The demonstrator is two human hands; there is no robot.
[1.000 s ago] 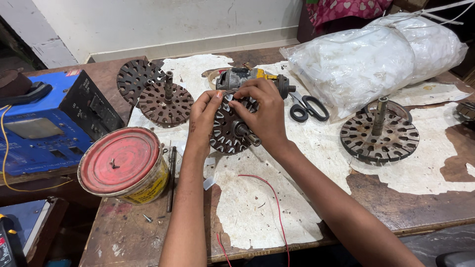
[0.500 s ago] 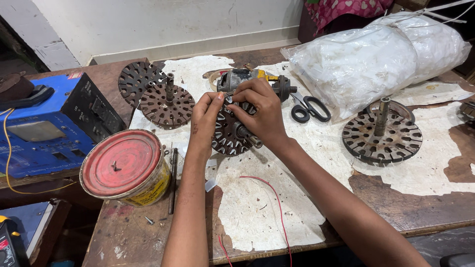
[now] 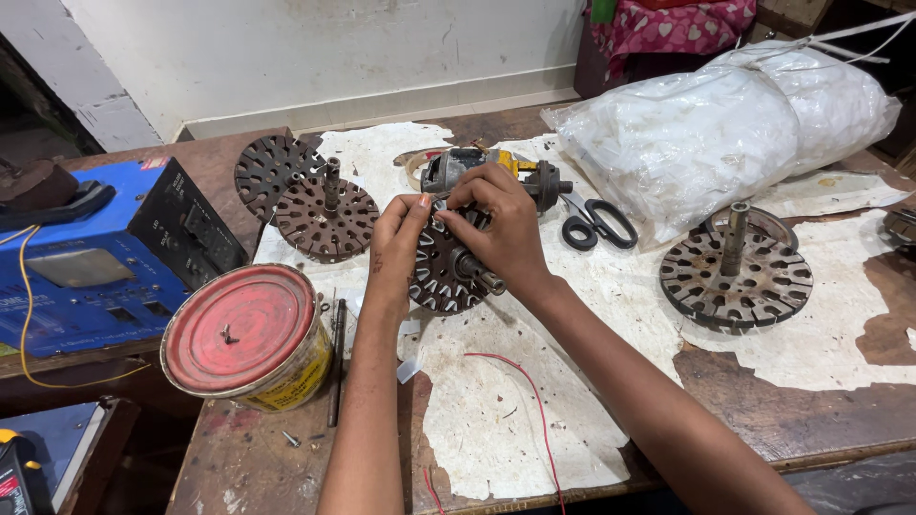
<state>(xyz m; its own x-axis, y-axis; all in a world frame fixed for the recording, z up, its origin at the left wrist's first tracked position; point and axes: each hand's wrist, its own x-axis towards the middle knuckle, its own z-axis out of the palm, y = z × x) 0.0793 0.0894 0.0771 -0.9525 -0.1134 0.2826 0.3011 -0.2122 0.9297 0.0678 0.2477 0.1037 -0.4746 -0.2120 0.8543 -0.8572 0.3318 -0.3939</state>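
A dark slotted motor stator disc (image 3: 441, 277) with a metal shaft lies tilted at the middle of the wooden table (image 3: 267, 458). My left hand (image 3: 396, 243) pinches its upper rim with the fingertips. My right hand (image 3: 501, 229) covers the top right of the disc and grips it, fingers curled over the edge. The two hands' fingertips nearly meet above the disc. Whatever small piece sits between the fingertips is hidden.
Two more slotted discs (image 3: 324, 217) lie at the back left, another with a shaft (image 3: 735, 277) at the right. A red-lidded tin (image 3: 243, 334), a blue box-shaped machine (image 3: 105, 257), black scissors (image 3: 596, 224), a power tool (image 3: 487, 170), a white plastic bundle (image 3: 725, 133) and a red wire (image 3: 530, 391) surround them.
Both hands stay on the same disc, with only small finger shifts along its upper rim. The view has drifted slightly.
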